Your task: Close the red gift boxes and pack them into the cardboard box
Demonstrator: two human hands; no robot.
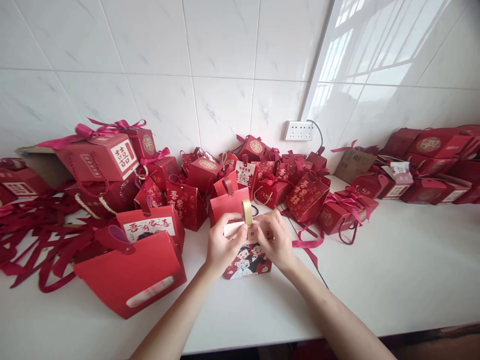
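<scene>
A red box (248,262) with a cartoon bride and groom on its front stands on the white table at the centre. At its top my left hand (225,242) pinches the pale flap and the base of a gold looped strap (247,212). My right hand (273,237) is closed on the right side of the same box top, thumb and fingers together near the strap. The fingertips partly hide the box's upper edge.
Large red boxes (131,272) stand close on the left beside a tangle of ribbons (32,227). Many red gift boxes (204,172) line the tiled wall, with more (431,145) at the right. A power strip (299,131) is on the wall; its cable runs down.
</scene>
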